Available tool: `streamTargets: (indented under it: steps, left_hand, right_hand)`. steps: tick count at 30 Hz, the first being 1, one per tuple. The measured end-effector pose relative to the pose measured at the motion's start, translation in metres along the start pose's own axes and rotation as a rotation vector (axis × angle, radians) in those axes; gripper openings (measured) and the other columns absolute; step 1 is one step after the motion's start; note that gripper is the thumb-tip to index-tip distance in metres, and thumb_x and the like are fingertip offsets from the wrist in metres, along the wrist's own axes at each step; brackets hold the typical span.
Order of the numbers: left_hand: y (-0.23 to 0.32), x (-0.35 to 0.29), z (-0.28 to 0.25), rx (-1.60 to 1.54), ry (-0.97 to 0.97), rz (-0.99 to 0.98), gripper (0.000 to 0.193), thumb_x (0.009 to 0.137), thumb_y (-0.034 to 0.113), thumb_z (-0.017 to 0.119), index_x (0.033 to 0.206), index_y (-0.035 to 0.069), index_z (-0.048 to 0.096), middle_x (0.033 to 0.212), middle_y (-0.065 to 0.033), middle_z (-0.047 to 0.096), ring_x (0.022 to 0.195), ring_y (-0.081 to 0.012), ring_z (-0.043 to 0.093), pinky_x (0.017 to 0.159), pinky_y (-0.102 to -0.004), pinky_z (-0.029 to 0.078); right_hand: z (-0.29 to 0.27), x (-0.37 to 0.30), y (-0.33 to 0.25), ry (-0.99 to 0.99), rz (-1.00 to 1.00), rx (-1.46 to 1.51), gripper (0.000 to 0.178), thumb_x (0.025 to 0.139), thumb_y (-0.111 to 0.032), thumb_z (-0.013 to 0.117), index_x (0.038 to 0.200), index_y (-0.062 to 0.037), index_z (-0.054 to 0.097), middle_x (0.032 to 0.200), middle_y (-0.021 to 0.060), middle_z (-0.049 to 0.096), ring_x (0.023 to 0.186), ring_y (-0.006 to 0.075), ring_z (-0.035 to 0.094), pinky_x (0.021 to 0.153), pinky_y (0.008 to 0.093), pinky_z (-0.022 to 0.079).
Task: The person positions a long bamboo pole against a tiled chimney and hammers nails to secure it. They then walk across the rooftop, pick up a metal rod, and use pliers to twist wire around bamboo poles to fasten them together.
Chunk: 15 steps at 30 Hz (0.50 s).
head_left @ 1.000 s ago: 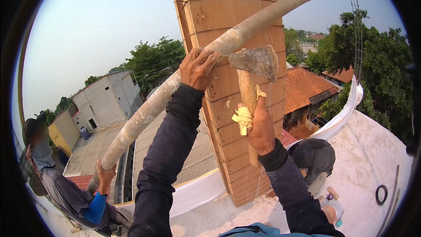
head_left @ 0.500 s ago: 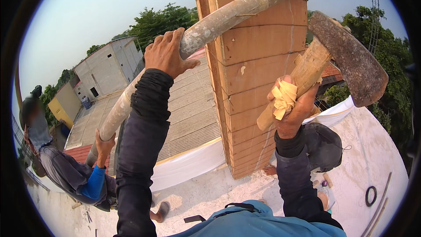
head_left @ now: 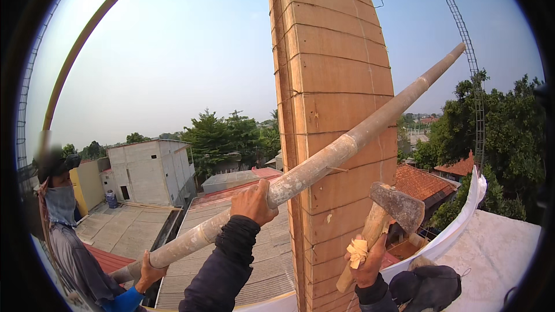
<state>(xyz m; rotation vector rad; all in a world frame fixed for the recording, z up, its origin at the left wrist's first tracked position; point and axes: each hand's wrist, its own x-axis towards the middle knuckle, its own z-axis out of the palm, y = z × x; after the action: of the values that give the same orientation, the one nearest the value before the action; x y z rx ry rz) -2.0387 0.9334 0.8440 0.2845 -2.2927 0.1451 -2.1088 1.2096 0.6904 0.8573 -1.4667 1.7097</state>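
Note:
My left hand [head_left: 253, 202] is closed around a thick bamboo pole [head_left: 315, 164], which slants up to the right across a tall plywood-faced column form [head_left: 341, 69]. Farther down the pole, at left, a co-worker's hand [head_left: 151, 268] also grips it. In my right hand [head_left: 374, 260] is a hatchet [head_left: 399, 205], held by its wooden handle with the rusty head up, right of the pole. A crumpled pale-yellow strip [head_left: 357, 252] sits at the fingers of that hand; its material I cannot make out.
The co-worker [head_left: 81, 254] stands at the left edge. A person in dark clothing [head_left: 428, 286] is low at the right, beside a white sheet [head_left: 451, 240] along the slab edge [head_left: 497, 254]. Lower roofs [head_left: 231, 254] lie beyond. Steel lattice bars [head_left: 471, 63] rise at right.
The view has tilted upward, showing more sky and column. My right hand and the hatchet now appear lower and farther off. Both hands keep their hold.

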Motion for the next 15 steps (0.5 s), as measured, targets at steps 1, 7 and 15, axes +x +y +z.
streamTargets:
  steps: [1, 7, 15]
  left_hand:
    - [0.001, -0.001, -0.003, 0.021, -0.028, -0.015, 0.056, 0.07, 0.035, 0.082, 0.113, 0.011, 0.055, 0.094, -0.0161, 0.073, 0.083, -0.0381, 0.073, 0.072, -0.0514, 0.057]
    - [-0.004, -0.005, -0.004, 0.006, -0.007, 0.046, 0.057, 0.071, 0.039, 0.081, 0.114, 0.011, 0.056, 0.091, -0.0175, 0.073, 0.081, -0.0388, 0.073, 0.073, -0.0513, 0.057]
    - [-0.004, -0.001, 0.0, 0.02, -0.047, 0.008, 0.066, 0.07, 0.04, 0.081, 0.121, 0.009, 0.053, 0.095, -0.0171, 0.073, 0.086, -0.04, 0.073, 0.076, -0.0517, 0.056]
  right_hand:
    - [0.001, -0.004, 0.007, 0.008, 0.06, 0.085, 0.033, 0.106, -0.032, 0.054, 0.122, -0.004, 0.045, 0.084, 0.0051, 0.058, 0.062, 0.0139, 0.061, 0.049, 0.0272, 0.054]
    - [0.003, -0.012, 0.037, -0.257, 0.363, 0.438, 0.065, 0.101, -0.034, 0.058, 0.153, 0.0, 0.039, 0.157, 0.0222, 0.041, 0.148, 0.0303, 0.034, 0.121, 0.0448, 0.029]
    - [0.002, 0.005, -0.018, -0.012, 0.083, 0.182, 0.036, 0.096, -0.019, 0.068, 0.117, 0.0006, 0.046, 0.081, 0.0056, 0.061, 0.063, 0.0136, 0.062, 0.051, 0.0286, 0.053]
